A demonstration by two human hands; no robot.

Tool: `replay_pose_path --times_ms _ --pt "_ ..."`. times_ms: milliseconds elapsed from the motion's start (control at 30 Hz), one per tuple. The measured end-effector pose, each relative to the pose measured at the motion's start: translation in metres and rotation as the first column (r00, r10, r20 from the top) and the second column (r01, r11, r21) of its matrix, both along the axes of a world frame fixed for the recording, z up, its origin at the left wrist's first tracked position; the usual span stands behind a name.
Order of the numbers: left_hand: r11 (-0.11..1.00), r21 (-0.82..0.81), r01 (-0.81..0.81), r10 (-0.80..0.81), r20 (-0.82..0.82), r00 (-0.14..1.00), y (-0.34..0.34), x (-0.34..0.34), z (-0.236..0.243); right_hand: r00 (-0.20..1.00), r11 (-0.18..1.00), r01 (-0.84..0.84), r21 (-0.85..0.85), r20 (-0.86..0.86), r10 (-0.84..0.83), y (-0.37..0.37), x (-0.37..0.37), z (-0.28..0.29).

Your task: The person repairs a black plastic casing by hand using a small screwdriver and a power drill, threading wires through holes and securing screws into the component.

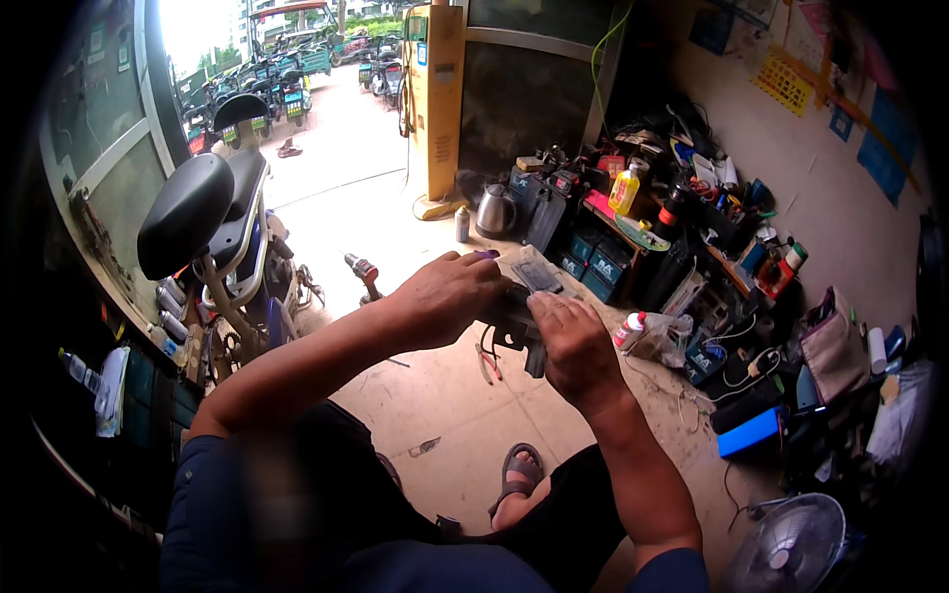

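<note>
A dark, blocky part with a bracket and a hole (511,334) is up in front of me, between both hands. Around its right side my right hand (573,341) is closed, with the thumb and fingers along the top. My left hand (450,296) is closed at its upper left end, fingertips pressed together. A small purple bit (486,254) shows by those fingertips; what it belongs to is hidden. Below the part, red-handled pliers (486,371) seem to lie on the tiled floor.
An electric bike with a black seat (188,215) stands left. A drill (364,270), spray can (462,224) and kettle (496,211) stand ahead. Batteries (605,269) and a red-capped bottle (630,329) are right, with a blue box (751,433) and fan (791,549) nearer.
</note>
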State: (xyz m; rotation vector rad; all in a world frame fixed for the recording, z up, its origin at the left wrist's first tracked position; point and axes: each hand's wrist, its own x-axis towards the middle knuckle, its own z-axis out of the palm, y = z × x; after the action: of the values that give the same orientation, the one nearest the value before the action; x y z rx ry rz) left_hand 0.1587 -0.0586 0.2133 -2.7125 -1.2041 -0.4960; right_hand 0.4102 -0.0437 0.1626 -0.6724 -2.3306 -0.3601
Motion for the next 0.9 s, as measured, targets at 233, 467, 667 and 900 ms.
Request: replay_pose_path --times_ms 233,467,667,900 --pt "0.998 0.060 -0.032 0.032 0.010 0.999 0.002 0.002 -0.016 1.000 0.999 0.003 -0.048 0.003 -0.002 0.001 -0.003 -0.005" --pt "0.995 0.074 -0.072 0.076 -0.055 0.996 -0.003 -0.002 -0.024 0.999 0.994 -0.032 -0.101 0.010 0.033 0.004 -0.005 -0.007" --pt "0.986 0.160 -0.042 0.057 -0.093 0.994 -0.001 -0.003 -0.025 1.000 0.995 0.024 -0.097 0.001 -0.024 0.007 -0.007 -0.015" --pt "0.958 0.251 -0.136 0.113 0.104 0.988 0.001 -0.004 -0.024 0.996 0.996 0.092 0.014 -0.006 -0.092 0.008 -0.011 -0.011"
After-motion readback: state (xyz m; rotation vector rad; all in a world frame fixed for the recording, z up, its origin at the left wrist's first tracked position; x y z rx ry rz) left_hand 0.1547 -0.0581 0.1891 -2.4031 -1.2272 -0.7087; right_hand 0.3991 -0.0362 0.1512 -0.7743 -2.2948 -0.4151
